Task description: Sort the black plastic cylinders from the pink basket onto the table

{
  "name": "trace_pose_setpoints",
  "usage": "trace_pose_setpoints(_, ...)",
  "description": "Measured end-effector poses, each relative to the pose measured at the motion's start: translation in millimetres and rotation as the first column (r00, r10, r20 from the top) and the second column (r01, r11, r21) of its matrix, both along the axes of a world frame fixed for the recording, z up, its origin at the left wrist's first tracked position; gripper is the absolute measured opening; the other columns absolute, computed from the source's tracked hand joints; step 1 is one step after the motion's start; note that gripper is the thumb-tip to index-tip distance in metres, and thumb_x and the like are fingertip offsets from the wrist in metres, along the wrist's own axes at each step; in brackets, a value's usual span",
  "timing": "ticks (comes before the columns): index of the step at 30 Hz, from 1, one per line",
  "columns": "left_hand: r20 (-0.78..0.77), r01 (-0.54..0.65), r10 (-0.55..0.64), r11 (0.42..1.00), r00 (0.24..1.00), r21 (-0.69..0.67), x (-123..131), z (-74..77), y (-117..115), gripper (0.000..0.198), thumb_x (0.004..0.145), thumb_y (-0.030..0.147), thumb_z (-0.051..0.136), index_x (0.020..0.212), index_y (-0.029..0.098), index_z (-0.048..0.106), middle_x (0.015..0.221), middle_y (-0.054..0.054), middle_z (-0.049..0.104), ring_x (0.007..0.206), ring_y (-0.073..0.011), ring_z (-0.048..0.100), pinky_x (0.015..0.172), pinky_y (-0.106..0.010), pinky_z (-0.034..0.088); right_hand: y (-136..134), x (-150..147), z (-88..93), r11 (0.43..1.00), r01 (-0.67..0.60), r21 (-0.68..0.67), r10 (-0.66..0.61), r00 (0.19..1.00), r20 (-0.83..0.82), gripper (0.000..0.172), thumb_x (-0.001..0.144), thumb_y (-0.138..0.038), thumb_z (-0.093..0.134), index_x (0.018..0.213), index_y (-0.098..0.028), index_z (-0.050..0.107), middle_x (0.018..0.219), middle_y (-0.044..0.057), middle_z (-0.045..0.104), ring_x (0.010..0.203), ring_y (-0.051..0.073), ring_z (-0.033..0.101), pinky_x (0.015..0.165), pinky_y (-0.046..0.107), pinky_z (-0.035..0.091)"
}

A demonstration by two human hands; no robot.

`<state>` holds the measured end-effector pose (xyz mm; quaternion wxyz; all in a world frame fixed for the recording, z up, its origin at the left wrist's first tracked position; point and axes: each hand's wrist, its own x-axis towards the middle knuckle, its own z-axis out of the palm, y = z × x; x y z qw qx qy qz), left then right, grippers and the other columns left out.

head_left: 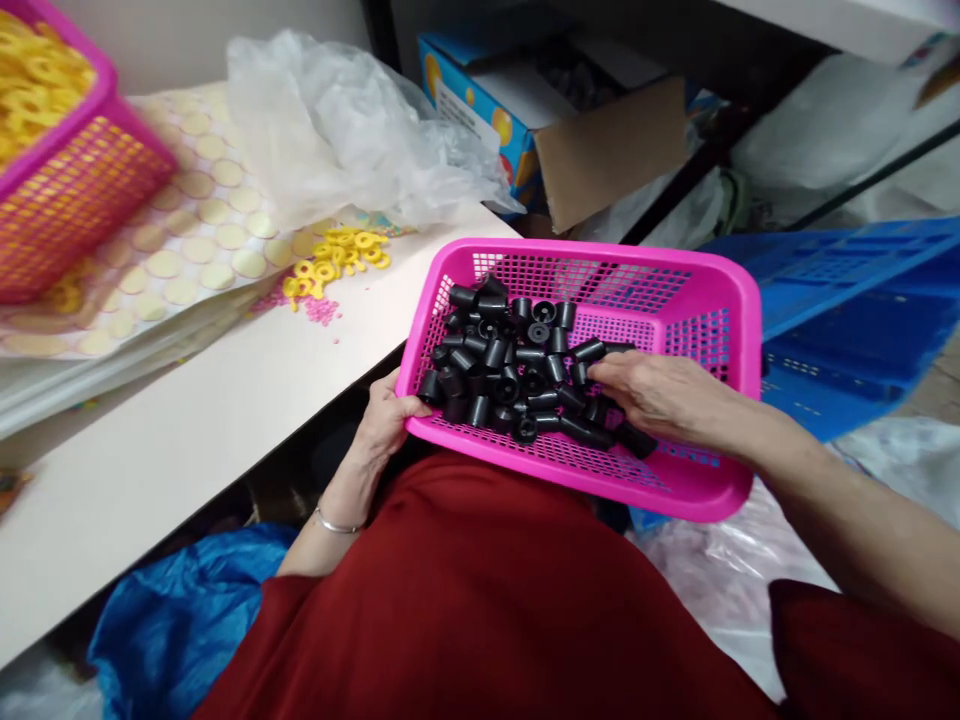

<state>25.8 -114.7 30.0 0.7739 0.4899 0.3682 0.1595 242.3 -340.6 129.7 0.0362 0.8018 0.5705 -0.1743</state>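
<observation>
A bright pink plastic basket (709,500) with mesh sides is in front of my body, slightly tilted. Many short black plastic cylinders (495,350) lie heaped in it, mostly toward its left side; some show a round hollow end. My left hand (386,418) is closed round the basket's left front corner, thumb over the rim. Reaching over the right side, my right hand (645,392) is inside the basket with its fingers drawn together at the right edge of the heap. Its fingertips meet one black cylinder; the other fingers are partly hidden.
A white table (172,420) on the left bears a second pink basket (97,200) of yellow rings, loose yellow rings (337,258), pink beads (321,308) and plastic bags (322,120). An open cardboard box (615,150) stands behind. Blue plastic crates (862,320) are at right.
</observation>
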Motion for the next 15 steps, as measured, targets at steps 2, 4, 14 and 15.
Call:
trace_pose_setpoints(2, -0.007, -0.031, 0.03, 0.999, 1.0, -0.015, -4, 0.3, 1, 0.039, 0.042, 0.01, 0.063, 0.081, 0.011, 0.066, 0.059, 0.005, 0.058, 0.046, -0.0079, 0.049, 0.041, -0.02, 0.043, 23, 2, -7.4, 0.98, -0.04, -0.195, 0.04, 0.999, -0.005, 0.019, 0.079, -0.006, 0.044, 0.084, -0.017, 0.06, 0.072, 0.003, 0.063, 0.061, 0.013, 0.055, 0.053, 0.024, 0.031)
trace_pose_setpoints(4, -0.013, -0.057, 0.057, 0.998, 0.998, -0.024, -9, 0.1, 3, 0.037, 0.042, 0.01, 0.062, 0.078, 0.011, 0.066, 0.056, 0.005, 0.056, 0.044, -0.0074, 0.046, 0.041, -0.02, 0.043, 43, 0, -13.6, 0.963, -0.008, -0.268, 0.022, 0.999, 0.048, 0.015, 0.084, -0.012, 0.045, 0.088, -0.016, 0.059, 0.067, 0.002, 0.06, 0.057, 0.014, 0.052, 0.052, 0.025, 0.028)
trace_pose_setpoints(14, -0.016, -0.126, 0.128, 0.99, 0.992, 0.07, -49, 2.0, 11, 0.034, 0.044, 0.012, 0.064, 0.077, 0.01, 0.068, 0.056, 0.005, 0.055, 0.049, -0.0083, 0.045, 0.045, -0.019, 0.036, 95, -13, -26.4, 0.969, -0.078, -0.235, 0.082, 0.997, 0.007, 0.027, 0.072, -0.009, 0.051, 0.097, -0.016, 0.059, 0.068, 0.001, 0.06, 0.057, 0.014, 0.052, 0.052, 0.024, 0.03)
trace_pose_setpoints(15, -0.032, -0.127, 0.13, 0.989, 0.991, 0.08, -51, 3.9, 11, 0.033, 0.044, 0.013, 0.064, 0.077, 0.01, 0.068, 0.055, 0.005, 0.054, 0.049, -0.0077, 0.043, 0.044, -0.019, 0.035, 97, -9, -30.2, 0.986, -0.063, -0.156, 0.057, 0.997, -0.044, 0.025, 0.068, -0.011, 0.054, 0.092, -0.018, 0.059, 0.066, -0.002, 0.058, 0.056, 0.013, 0.052, 0.052, 0.023, 0.031)
